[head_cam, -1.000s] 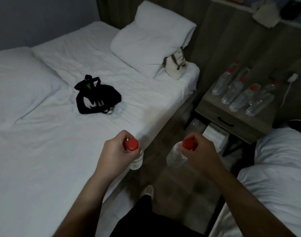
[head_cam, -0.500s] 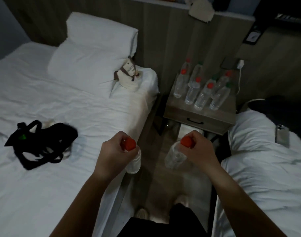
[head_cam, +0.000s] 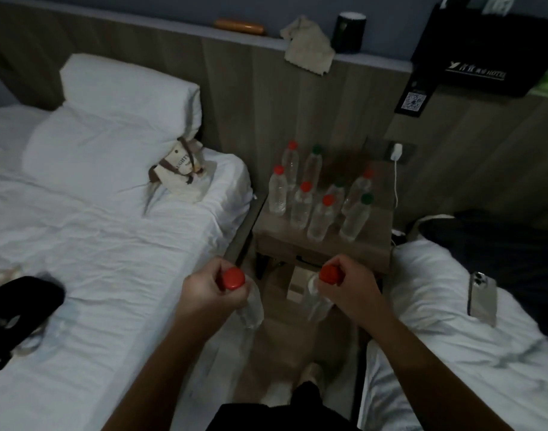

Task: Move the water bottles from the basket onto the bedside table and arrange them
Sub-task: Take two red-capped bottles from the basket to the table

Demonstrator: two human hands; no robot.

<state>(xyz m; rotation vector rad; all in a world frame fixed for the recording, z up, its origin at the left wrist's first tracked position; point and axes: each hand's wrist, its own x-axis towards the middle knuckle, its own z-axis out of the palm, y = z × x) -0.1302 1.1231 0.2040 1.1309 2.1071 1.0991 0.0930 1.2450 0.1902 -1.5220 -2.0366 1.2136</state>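
Both hands are busy here. The left hand (head_cam: 209, 295) is clenched round the neck of a clear water bottle, call it the left bottle (head_cam: 252, 307). The fingers curl just under the red cap and the body hangs down, tilted a bit to the right of the fist. The right hand (head_cam: 352, 292) has the same kind of grasp on the right bottle (head_cam: 318, 304), wrapped round the neck below its red cap, with the body dangling down and to the left of that fist. So the two lean toward each other in the gap between the hands, not touching, both in the air over the floor strip between the beds.

Straight ahead of both fists is the bedside table (head_cam: 297, 244), its front edge near the right hand's knuckles. The standing bottles (head_cam: 300, 209) are bunched upright on top in loose rows. I count eight, five red caps and three green, though it's dim and blurry. Past the right fist, a white charger (head_cam: 397, 150) sits in the wall, with its cable dropping beside the table's right edge.

Well off to the left of the left hand, a black bag (head_cam: 20, 303) lies on the left bed (head_cam: 111, 244). Ahead-left of that fist, a small canvas bag (head_cam: 179, 169) leans against the pillow (head_cam: 117, 129). Right of the right hand, a phone (head_cam: 482, 297) lies face down on the right bed (head_cam: 437, 337).
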